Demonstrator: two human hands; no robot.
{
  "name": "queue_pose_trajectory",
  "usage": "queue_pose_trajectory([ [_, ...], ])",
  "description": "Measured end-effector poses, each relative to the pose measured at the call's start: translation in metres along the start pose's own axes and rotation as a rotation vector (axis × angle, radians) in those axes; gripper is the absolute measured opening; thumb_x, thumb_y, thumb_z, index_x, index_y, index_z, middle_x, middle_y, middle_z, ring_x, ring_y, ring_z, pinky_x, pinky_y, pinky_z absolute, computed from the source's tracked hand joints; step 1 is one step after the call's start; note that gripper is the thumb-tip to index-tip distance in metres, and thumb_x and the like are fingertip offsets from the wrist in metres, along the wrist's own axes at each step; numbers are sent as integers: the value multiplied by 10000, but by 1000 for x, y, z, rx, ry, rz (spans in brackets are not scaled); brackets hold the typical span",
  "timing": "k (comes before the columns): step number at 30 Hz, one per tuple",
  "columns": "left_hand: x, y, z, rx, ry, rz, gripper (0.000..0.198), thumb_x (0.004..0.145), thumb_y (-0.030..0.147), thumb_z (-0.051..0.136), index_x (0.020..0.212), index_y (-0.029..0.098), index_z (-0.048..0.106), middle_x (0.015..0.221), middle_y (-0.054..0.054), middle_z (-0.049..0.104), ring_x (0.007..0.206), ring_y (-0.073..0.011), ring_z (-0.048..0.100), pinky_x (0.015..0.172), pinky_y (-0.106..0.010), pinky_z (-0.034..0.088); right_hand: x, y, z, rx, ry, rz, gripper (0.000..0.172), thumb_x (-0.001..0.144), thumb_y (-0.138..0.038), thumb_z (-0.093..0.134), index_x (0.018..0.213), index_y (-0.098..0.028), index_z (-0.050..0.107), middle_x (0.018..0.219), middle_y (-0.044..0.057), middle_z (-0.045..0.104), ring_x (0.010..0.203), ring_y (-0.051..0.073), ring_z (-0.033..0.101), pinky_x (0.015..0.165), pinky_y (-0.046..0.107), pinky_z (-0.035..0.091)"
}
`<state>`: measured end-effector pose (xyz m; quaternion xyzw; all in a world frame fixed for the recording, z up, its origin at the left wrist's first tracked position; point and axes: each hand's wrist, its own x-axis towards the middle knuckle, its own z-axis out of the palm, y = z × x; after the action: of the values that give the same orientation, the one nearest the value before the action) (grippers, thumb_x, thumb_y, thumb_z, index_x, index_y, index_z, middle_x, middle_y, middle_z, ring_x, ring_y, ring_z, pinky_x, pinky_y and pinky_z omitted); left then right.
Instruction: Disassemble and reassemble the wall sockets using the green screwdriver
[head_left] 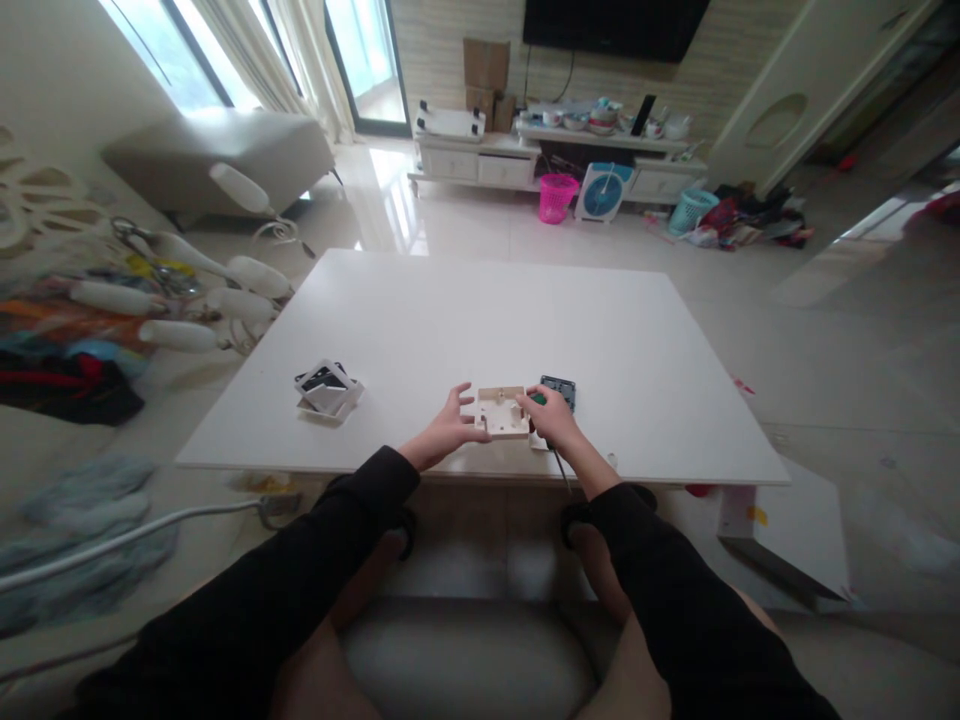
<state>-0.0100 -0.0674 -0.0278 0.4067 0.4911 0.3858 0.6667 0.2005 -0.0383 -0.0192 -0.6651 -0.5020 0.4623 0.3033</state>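
Left hand (447, 430) loosely holds cream box (501, 414) between both hands; right hand (556, 416) grasps green screwdriver (538, 398). Splayed left fingers could let box slip.

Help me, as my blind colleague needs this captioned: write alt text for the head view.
A person's left hand and right hand hold a shallow, open-topped cream plastic box over a white rectangular table. A thin dark rod juts from under the right hand, with a dark square plastic panel just beyond; stacked white and black square plastic frames lie at left.
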Motion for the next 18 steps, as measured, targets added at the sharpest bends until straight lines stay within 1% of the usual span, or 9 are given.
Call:
queue_pose_trajectory([
  [1,-2,3,3,-160,-26,-80,858,597,134,843,1387,220,521,1440,-180,534,1113,-269,659,985,-481,559,-1,-3,-2,37,12,5,168,884,-344,665,925,-182,646,559,-61,587,396,91,507,391,180,353],
  [3,-6,9,8,-443,-123,-204,564,746,221,731,1291,150,606,1340,-191,653,1164,-301,674,1033,-479,542,-3,-9,-5,102,8,10,158,878,-339,632,834,-188,632,494,-72,530,367,92,464,372,189,329],
  [4,-7,11,10,-546,-155,-230,491,800,253,674,1270,120,629,1301,-200,687,1167,-306,682,1038,-469,542,-4,-12,-6,123,-3,9,157,866,-334,627,801,-191,625,473,-74,509,360,94,450,365,194,320],
  [6,-10,14,13,-672,-194,-258,472,886,315,585,1280,62,644,1248,-222,724,1131,-307,703,1008,-437,556,-7,-17,-7,125,-32,5,154,833,-333,637,780,-188,634,461,-69,506,359,100,445,361,204,316],
  [9,-12,15,18,-718,-198,-310,486,991,348,490,1328,30,639,1171,-211,762,1016,-271,736,900,-362,574,-11,-24,-7,61,-51,0,228,813,-395,658,840,-170,686,479,-50,537,381,115,465,379,223,332],
  [12,-12,15,24,-733,-144,-331,465,1051,332,420,1352,55,642,1142,-175,780,945,-238,747,838,-324,573,-16,-29,-5,-10,-38,-66,324,817,-477,665,895,-167,714,556,-23,591,480,132,532,456,234,398],
  [14,-13,15,27,-755,-90,-319,484,1070,350,384,1355,57,643,1138,-172,783,936,-237,749,826,-322,574,-20,-31,-4,-49,-34,-153,369,818,-519,670,931,-173,729,669,2,651,610,149,602,552,245,468],
  [16,-14,15,30,-782,-39,-296,503,1073,365,367,1356,54,644,1124,-174,785,935,-247,750,833,-336,576,-26,-33,-2,-62,-35,-232,418,815,-539,682,1030,-185,735,783,11,676,719,162,640,626,256,518],
  [18,-16,17,33,-816,1,-256,506,1067,365,367,1356,57,645,1114,-171,787,938,-257,748,860,-357,578,-33,-33,1,-21,-55,-263,528,807,-539,704,1219,-210,686,855,-5,654,708,153,639,606,263,542],
])
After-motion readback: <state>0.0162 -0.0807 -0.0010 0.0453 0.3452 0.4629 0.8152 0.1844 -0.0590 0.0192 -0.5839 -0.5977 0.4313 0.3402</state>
